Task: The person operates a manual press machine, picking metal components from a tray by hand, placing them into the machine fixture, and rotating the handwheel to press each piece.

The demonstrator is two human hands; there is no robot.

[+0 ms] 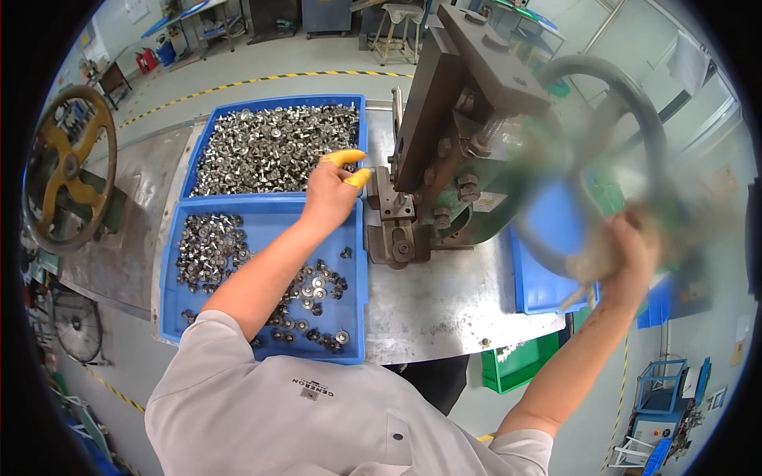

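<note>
The left hand (332, 190) stands with yellow-covered thumb and forefinger slightly parted, just left of the fly press (444, 147). The right hand (631, 247), blurred, is closed on its handwheel (655, 127). Small metal parts (274, 147) fill a blue tray (363, 119) ahead-left of the left hand; a second blue tray (333, 234) lies beneath that forearm.

I count two blue trays (266, 225) at the worktop's (448, 305) left edge, two handwheels (70, 165), one press (429, 111), two yellow finger covers (344, 157).
</note>
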